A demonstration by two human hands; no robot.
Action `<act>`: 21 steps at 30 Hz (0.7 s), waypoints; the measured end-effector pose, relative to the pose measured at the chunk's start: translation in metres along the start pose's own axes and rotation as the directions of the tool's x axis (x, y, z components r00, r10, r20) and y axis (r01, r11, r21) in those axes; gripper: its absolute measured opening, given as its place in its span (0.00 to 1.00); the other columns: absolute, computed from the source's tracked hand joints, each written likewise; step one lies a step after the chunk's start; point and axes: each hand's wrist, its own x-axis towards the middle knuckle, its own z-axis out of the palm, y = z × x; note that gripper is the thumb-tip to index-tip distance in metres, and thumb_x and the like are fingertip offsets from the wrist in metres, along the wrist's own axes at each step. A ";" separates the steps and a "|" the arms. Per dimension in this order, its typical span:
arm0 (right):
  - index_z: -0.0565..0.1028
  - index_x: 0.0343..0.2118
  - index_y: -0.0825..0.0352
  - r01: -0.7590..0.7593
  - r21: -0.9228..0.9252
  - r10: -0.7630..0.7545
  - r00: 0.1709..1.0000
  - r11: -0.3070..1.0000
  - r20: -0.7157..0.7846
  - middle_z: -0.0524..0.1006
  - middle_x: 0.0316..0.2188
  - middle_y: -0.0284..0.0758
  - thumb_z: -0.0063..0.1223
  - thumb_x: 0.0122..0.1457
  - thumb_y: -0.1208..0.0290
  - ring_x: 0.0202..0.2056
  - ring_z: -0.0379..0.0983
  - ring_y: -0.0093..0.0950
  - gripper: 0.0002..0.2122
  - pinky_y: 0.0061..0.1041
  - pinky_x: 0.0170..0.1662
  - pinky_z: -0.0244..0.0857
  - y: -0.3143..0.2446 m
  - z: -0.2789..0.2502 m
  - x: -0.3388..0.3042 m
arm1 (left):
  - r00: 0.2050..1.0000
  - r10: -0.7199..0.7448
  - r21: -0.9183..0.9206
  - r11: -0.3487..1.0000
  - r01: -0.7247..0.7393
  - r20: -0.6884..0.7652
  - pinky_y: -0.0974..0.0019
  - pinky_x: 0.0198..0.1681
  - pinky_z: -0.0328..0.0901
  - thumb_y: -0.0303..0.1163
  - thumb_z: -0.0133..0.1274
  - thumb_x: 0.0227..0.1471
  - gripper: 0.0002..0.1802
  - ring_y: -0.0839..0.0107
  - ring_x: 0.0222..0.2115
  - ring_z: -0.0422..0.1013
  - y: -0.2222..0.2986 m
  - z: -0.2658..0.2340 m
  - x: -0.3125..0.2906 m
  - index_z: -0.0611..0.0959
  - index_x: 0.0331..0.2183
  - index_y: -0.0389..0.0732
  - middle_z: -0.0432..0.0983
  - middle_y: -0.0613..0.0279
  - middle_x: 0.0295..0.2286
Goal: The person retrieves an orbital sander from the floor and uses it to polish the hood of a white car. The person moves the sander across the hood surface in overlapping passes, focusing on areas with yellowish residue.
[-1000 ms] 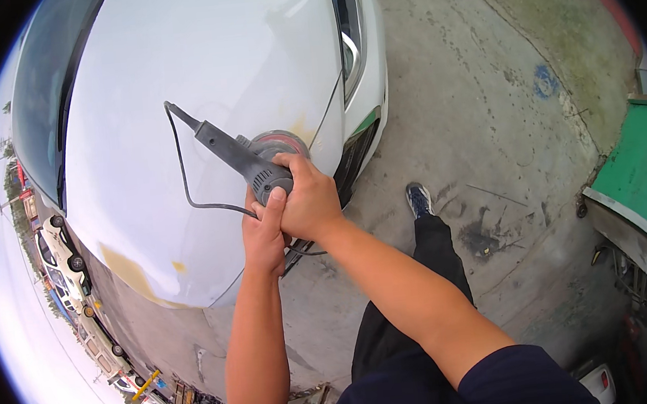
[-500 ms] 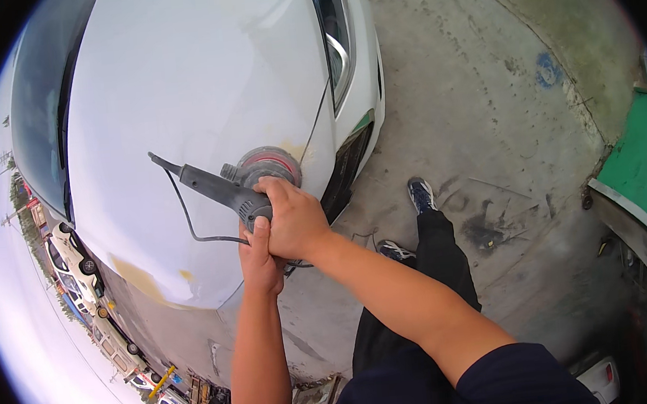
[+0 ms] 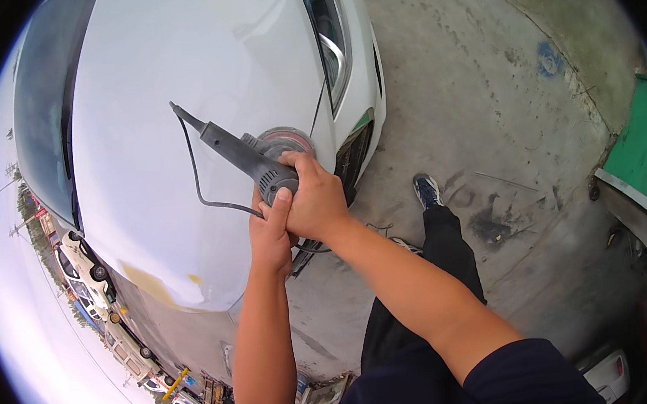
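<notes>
Both of my hands grip a dark grey electric disc sander (image 3: 238, 154), whose round pad rests on the white car's hood (image 3: 169, 200) close to its front edge. My right hand (image 3: 313, 203) is closed around the sander's body beside the pad. Just left of it, my left hand (image 3: 269, 237) wraps the body's near end, its thumb up against the right hand. The handle slants away to the far left, and a black cord (image 3: 197, 178) loops from its tip back past my left wrist. The pad's underside is hidden.
A yellowish filler patch (image 3: 146, 285) marks the hood's near corner. At right, a green panel (image 3: 638, 147) stands beside the concrete floor (image 3: 468, 97). My shoe (image 3: 426, 191) is near the bumper. Parked vehicles (image 3: 84, 277) line the far left.
The sander has slid right and farther away across the hood, with both hands still on it. Its handle now points more steeply away from me, and the pad covers a yellowish spot seen earlier.
</notes>
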 end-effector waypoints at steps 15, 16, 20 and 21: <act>0.73 0.52 0.66 0.073 0.061 -0.070 0.997 0.995 -0.045 0.81 0.48 0.44 0.69 0.48 0.56 0.46 0.81 0.47 0.30 0.42 0.50 0.76 0.020 0.009 -0.040 | 1.000 0.004 0.037 0.999 -0.004 0.000 0.75 0.30 0.69 0.40 0.63 0.62 0.41 0.78 0.35 0.74 -0.029 -0.019 -0.025 0.62 0.68 0.43 0.76 0.66 0.43; 0.73 0.51 0.66 0.066 0.059 -0.062 0.997 0.996 -0.055 0.81 0.47 0.44 0.71 0.46 0.55 0.45 0.81 0.47 0.31 0.42 0.49 0.76 0.021 0.002 -0.030 | 1.000 0.011 0.064 0.998 -0.012 0.021 0.77 0.28 0.67 0.40 0.63 0.61 0.42 0.81 0.32 0.72 -0.023 -0.010 -0.018 0.61 0.69 0.42 0.76 0.67 0.41; 0.73 0.52 0.68 0.010 0.033 -0.006 0.994 0.999 -0.112 0.82 0.48 0.45 0.80 0.40 0.54 0.47 0.82 0.46 0.38 0.37 0.50 0.76 0.021 -0.011 -0.009 | 0.998 0.020 0.125 0.992 -0.026 0.052 0.78 0.22 0.58 0.40 0.65 0.60 0.49 0.86 0.23 0.66 -0.007 0.010 0.003 0.57 0.71 0.36 0.76 0.71 0.34; 0.73 0.52 0.67 -0.021 0.020 0.023 0.993 1.000 -0.112 0.82 0.47 0.45 0.79 0.40 0.53 0.46 0.82 0.46 0.38 0.38 0.49 0.76 0.020 -0.010 -0.011 | 0.998 0.013 0.139 0.990 -0.023 0.068 0.78 0.22 0.57 0.39 0.66 0.60 0.50 0.86 0.23 0.66 -0.005 0.009 0.003 0.56 0.71 0.36 0.76 0.71 0.34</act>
